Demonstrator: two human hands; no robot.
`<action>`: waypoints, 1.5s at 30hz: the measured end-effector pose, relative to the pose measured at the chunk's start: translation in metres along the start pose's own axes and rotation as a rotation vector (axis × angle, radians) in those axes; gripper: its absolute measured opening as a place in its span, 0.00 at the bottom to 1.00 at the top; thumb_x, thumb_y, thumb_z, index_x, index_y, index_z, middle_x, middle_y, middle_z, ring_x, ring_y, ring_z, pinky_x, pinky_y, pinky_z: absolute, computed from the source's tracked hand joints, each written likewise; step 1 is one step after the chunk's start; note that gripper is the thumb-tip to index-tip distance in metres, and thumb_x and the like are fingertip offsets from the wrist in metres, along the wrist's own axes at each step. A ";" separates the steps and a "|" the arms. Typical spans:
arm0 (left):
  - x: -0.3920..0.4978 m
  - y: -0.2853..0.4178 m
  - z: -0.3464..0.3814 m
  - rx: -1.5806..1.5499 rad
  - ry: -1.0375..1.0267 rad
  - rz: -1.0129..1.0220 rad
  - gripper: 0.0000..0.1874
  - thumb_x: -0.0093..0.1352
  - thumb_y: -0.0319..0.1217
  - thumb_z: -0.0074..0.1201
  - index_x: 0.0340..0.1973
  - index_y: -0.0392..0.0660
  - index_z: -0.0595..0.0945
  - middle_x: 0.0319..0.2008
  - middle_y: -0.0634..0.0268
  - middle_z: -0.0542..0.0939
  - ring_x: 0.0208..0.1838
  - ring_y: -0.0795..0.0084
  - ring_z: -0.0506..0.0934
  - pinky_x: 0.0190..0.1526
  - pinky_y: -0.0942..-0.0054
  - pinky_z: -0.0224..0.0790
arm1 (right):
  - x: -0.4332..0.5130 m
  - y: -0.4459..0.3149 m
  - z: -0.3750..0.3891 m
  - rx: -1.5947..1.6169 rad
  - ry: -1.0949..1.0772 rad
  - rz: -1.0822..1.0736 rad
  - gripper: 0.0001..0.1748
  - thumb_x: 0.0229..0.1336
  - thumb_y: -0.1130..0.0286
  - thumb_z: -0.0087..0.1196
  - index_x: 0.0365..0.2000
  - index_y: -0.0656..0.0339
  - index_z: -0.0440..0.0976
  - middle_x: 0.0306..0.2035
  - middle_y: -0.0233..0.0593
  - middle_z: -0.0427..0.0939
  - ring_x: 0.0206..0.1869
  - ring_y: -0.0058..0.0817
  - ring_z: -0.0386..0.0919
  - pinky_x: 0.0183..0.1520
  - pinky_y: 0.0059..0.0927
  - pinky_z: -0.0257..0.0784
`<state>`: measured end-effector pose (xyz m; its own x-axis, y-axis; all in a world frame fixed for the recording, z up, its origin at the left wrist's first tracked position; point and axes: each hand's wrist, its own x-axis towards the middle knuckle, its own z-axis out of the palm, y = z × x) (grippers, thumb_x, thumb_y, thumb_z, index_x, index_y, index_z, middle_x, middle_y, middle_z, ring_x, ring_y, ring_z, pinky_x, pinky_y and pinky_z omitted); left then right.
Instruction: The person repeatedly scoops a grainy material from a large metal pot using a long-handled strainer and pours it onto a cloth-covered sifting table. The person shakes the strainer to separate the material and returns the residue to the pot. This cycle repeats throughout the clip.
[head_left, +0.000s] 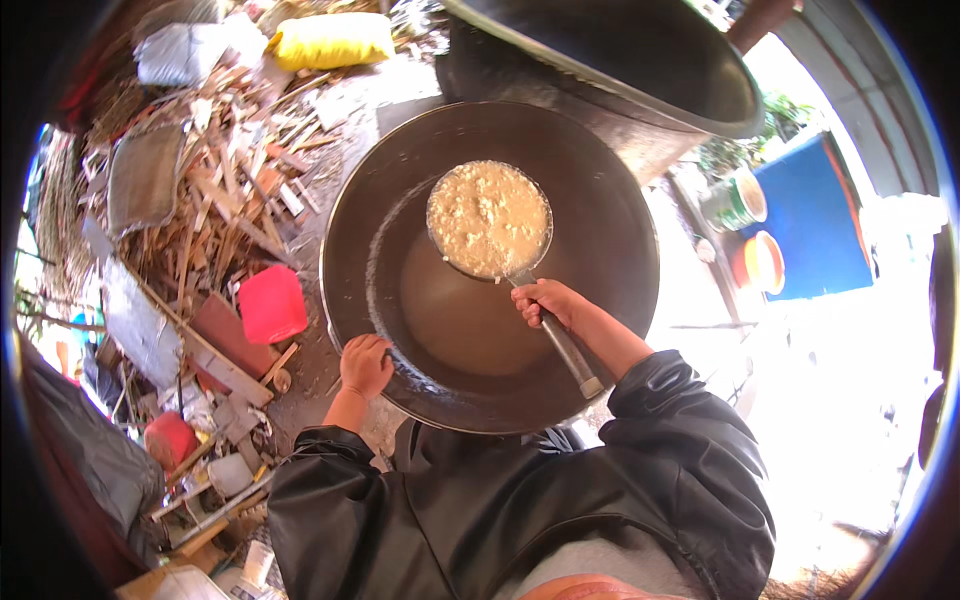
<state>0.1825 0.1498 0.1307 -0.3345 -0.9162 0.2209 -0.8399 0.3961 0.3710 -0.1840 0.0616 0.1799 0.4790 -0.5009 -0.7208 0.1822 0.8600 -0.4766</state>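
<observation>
A large, dark, round metal pan (607, 217) lies before me with cloudy tan liquid (450, 322) in its bottom. A pale, whitish residue line curves along its left inner wall. My right hand (551, 300) is closed around the dark handle (568, 352) of a round, ladle-like scoop, near where the handle joins the bowl. Pale lumpy curds in liquid (489, 217) fill that bowl, which is held over the far half of the pan. At the pan's near left rim, my left hand (366, 366) grips the edge with curled fingers.
Behind the pan, a second big dark vessel (637, 52) stands tilted. Split scrap wood (225, 180) is heaped at left, with a pink plastic container (272, 304) beside it. A yellow sack (334, 39) lies at the back. Buckets (759, 262) and a blue panel (810, 217) are at right.
</observation>
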 end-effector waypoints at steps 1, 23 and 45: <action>-0.005 -0.009 -0.004 0.008 -0.004 -0.002 0.10 0.49 0.26 0.53 0.28 0.45 0.80 0.31 0.64 0.78 0.41 0.62 0.75 0.48 0.64 0.65 | -0.021 -0.002 0.011 0.015 0.017 0.003 0.09 0.58 0.69 0.50 0.23 0.57 0.66 0.18 0.22 0.64 0.15 0.08 0.60 0.17 0.15 0.59; 0.190 -0.155 0.131 -0.486 -0.303 0.262 0.32 0.63 0.45 0.54 0.58 0.41 0.65 0.57 0.46 0.67 0.61 0.48 0.62 0.61 0.57 0.54 | -0.096 0.111 0.050 0.644 0.495 -0.461 0.05 0.60 0.68 0.47 0.28 0.56 0.67 0.19 0.20 0.65 0.15 0.07 0.61 0.16 0.13 0.58; 0.246 -0.142 0.263 -0.041 -0.275 0.098 0.36 0.62 0.37 0.56 0.59 0.31 0.59 0.53 0.35 0.68 0.54 0.41 0.69 0.54 0.56 0.62 | -0.200 0.283 -0.162 1.256 0.702 -0.923 0.09 0.64 0.68 0.43 0.28 0.59 0.65 0.19 0.20 0.67 0.16 0.08 0.65 0.18 0.13 0.66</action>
<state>0.1067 -0.1480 -0.1052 -0.5215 -0.8532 0.0065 -0.7815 0.4807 0.3977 -0.3674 0.3897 0.1075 -0.5442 -0.4861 -0.6838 0.8383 -0.3480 -0.4197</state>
